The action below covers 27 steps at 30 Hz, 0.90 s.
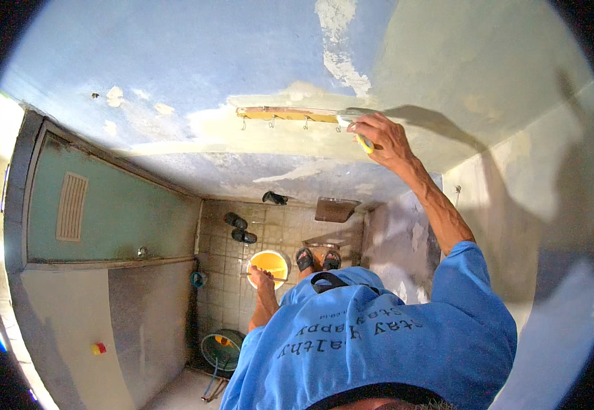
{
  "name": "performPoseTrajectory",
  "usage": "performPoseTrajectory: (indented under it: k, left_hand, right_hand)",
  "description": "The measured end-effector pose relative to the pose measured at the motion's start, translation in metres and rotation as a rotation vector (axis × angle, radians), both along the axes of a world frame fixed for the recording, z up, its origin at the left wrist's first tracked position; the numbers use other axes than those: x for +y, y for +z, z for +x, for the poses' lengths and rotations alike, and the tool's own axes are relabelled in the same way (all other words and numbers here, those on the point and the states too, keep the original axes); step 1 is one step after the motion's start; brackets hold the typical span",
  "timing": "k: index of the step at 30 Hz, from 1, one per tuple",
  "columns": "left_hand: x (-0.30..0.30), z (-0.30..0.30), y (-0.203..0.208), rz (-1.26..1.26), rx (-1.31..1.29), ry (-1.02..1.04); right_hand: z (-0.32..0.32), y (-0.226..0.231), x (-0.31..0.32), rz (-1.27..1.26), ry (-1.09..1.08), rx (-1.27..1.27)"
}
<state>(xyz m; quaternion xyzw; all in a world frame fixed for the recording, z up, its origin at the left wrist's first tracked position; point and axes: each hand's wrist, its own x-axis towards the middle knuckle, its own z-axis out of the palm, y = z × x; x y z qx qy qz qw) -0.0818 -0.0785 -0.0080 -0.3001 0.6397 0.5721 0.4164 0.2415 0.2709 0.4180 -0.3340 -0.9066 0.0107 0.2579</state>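
My right hand (384,140) is raised to the wall, its fingers wrapped round a paintbrush (364,143) with a yellow handle. The brush head touches the right end of a wooden hook rail (290,113), which has several wire hooks along its lower edge. Lower down on the left, my left hand (263,276) is closed at the near rim of a white bucket (287,265). Yellow paint (268,260) shows inside it, and a thin bar, perhaps the handle, crosses beside my fingers.
Black sandals (243,236) lie on the tiled floor (225,294), beyond the bucket. A brown board (335,210) stands near the wall's foot. On the left are a green door (119,198) and a dark round tub (222,350). The wall (242,61) is patchy blue and pale yellow.
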Motion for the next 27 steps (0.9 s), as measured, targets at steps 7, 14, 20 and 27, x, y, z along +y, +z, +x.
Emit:
performPoseTrajectory:
  k: [7,14,20,27]
  left_hand:
    - [0.0,-0.007,-0.009,-0.023,0.058,-0.059]
    - [0.006,-0.011,-0.029,-0.053,0.123,-0.206]
    - [0.025,-0.004,-0.02,0.062,0.136,-0.264]
    - [0.029,-0.005,-0.02,0.199,0.238,-0.441]
  right_hand:
    - [0.002,-0.02,0.009,-0.004,-0.25,-0.096]
    - [0.027,0.02,-0.053,-0.095,-0.285,0.16]
    - [0.056,-0.072,-0.141,-0.78,-0.512,0.801]
    - [0.028,-0.186,-0.222,-1.441,-0.714,1.421]
